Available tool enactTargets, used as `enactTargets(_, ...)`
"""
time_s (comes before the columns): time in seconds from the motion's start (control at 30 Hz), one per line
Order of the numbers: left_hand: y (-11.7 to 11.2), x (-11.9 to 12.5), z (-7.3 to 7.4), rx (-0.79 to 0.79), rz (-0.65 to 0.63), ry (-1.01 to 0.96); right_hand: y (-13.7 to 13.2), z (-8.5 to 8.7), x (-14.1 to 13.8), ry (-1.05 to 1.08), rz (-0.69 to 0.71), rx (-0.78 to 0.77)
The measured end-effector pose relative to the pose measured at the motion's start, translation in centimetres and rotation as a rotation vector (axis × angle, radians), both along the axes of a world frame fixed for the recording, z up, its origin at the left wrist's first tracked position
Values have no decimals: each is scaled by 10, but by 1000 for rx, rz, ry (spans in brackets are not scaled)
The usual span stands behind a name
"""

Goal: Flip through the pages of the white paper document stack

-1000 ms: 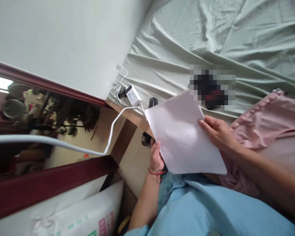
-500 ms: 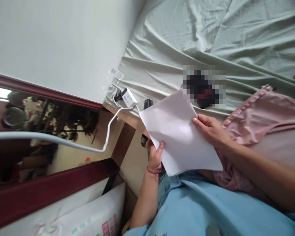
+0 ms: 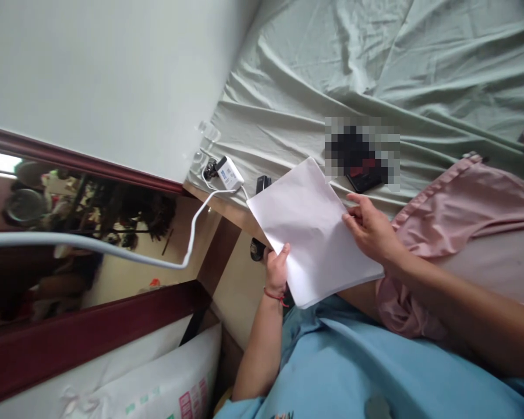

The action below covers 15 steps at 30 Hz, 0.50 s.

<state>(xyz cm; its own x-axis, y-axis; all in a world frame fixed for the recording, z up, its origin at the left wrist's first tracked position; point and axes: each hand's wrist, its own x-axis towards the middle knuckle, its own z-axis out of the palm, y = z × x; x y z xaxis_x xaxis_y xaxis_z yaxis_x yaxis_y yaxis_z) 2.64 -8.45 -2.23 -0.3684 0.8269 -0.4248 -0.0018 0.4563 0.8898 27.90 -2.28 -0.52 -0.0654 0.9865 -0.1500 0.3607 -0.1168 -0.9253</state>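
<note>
a patch of blurred squares [image 3: 361, 152] covers something dark lying on the wrinkled pale green bedsheet [image 3: 375, 64], so i cannot tell what it is; only a dark corner with a bit of red pokes out below it. the flat white sheet of paper [image 3: 312, 224] hides most of my left palm and whatever sits under it, and its lower edge overlaps my light blue garment [image 3: 375, 366]. my right forearm runs off the right side of the view, and the far end of the thick white cable [image 3: 113, 253] is cut off at the left edge.

my left hand [image 3: 277, 270] (red thread at the wrist) pinches the paper's lower left edge, thumb on top, fingers hidden behind. my right hand [image 3: 369, 227] closes on the paper's right edge, thumb and forefinger on the sheet. the paper hangs between both hands, tilted, above my lap and over the bed's edge.

a small white charger block [image 3: 229, 173] lies at the corner of the sheet with a black plug beside it, close to the pale wall [image 3: 91, 75]. a small black object [image 3: 262, 184] sits just beside the paper's upper left edge; too small to make out. a crumpled pink satin cloth [image 3: 463, 203] lies under my right arm. a dark red wooden frame [image 3: 91, 331] crosses the lower left.
</note>
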Motion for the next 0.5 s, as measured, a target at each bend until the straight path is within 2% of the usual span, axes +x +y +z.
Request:
enactTargets(0.23, 2, 2, 2, 23, -28, -70, 2, 9, 1, -28, 99, -42)
enactTargets(0.37, 3, 3, 5, 35, -37, -15, 2, 12, 1, -87, 99, -60)
enactTargets(0.5, -2, 6, 11, 30, -32, -45, 3, 13, 2, -206, 75, -87)
